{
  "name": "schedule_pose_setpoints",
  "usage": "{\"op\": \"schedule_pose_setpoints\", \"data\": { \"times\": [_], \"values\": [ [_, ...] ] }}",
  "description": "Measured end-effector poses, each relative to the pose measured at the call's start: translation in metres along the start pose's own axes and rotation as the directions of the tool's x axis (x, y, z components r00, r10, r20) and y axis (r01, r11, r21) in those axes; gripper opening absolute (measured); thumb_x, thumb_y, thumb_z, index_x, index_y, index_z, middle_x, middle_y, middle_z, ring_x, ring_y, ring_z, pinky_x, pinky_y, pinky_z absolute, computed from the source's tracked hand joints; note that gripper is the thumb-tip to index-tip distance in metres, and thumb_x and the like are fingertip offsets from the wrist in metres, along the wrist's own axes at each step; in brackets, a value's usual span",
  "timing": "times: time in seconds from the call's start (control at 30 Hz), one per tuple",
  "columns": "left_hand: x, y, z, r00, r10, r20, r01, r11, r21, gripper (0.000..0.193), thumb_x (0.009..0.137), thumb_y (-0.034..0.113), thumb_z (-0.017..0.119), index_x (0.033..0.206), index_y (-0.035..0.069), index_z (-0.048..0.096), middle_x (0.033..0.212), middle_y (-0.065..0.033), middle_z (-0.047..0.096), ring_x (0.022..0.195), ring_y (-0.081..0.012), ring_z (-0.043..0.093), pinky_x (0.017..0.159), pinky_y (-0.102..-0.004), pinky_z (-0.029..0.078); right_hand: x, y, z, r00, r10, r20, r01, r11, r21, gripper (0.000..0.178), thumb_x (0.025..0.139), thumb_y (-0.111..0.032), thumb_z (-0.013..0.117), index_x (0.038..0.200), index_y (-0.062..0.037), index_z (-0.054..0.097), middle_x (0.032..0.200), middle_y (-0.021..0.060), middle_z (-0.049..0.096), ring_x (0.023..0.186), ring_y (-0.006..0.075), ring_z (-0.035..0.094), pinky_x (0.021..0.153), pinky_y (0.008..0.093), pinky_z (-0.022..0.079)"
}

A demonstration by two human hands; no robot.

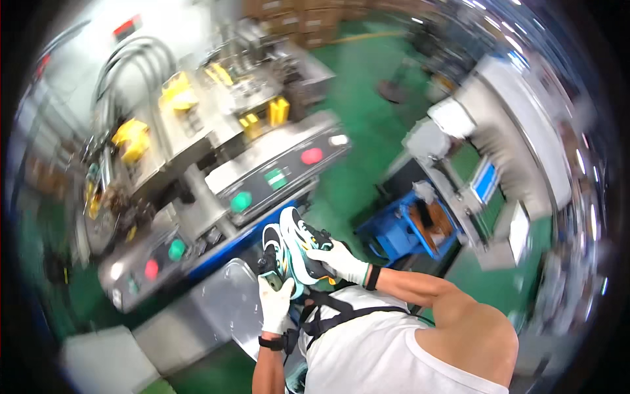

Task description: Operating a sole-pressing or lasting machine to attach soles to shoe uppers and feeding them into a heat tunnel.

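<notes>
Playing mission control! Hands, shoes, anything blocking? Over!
Left white-gloved hand holds black-white-teal sneaker. Right white-gloved hand, another sneaker. Grey metal machine ahead, not visibly blocking.

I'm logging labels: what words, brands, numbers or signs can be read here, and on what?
None can be read.
Sneakers: no lettering legible.
Green square on the control panel: too blurred.
Red-and-black plate, upper left: too blurred.
Blue rectangular panel, right: too small and blurred.

Bright, with motion blur and dark, warped edges
</notes>
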State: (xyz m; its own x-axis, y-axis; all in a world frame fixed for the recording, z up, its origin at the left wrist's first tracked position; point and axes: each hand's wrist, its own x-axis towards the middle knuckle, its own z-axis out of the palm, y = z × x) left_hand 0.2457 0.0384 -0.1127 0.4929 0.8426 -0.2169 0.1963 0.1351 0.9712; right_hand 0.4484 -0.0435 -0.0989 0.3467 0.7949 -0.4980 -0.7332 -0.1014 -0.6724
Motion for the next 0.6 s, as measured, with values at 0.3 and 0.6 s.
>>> {"op": "schedule_pose_setpoints", "data": {
  "times": [0.3,0.6],
  "values": [
    [0.044,0.187,0.254,0.649,0.077,0.757,-0.111,0.994,-0.006,0.051,0.079,0.009,0.078,0.123,-0.004,0.055,0.111,-0.0106,0.067,0.098,-0.0159,0.063,0.089,-0.0307,0.051,-0.19,-0.174,-0.148,0.513,-0.509,-0.691,0.67,0.741,-0.048,0.04,0.084,-0.007,0.077,0.121,-0.0007,0.062,0.105,0.0047,0.069,0.088,0.0156,0.067,0.081,0.0321,0.056],
    [0.083,0.209,0.629,0.388,0.538,0.748,-0.799,0.602,-0.018,0.073,0.082,0.014,0.072,0.143,-0.005,0.038,0.137,-0.0278,0.051,0.123,-0.0419,0.053,0.105,-0.0439,0.044,-0.274,-0.33,-0.363,-0.165,-0.669,-0.725,-0.109,0.742,-0.661,0.072,0.083,-0.022,0.072,0.14,0.0074,0.039,0.125,0.028,0.061,0.114,0.0393,0.062,0.099,0.0401,0.049]
  ]
}}
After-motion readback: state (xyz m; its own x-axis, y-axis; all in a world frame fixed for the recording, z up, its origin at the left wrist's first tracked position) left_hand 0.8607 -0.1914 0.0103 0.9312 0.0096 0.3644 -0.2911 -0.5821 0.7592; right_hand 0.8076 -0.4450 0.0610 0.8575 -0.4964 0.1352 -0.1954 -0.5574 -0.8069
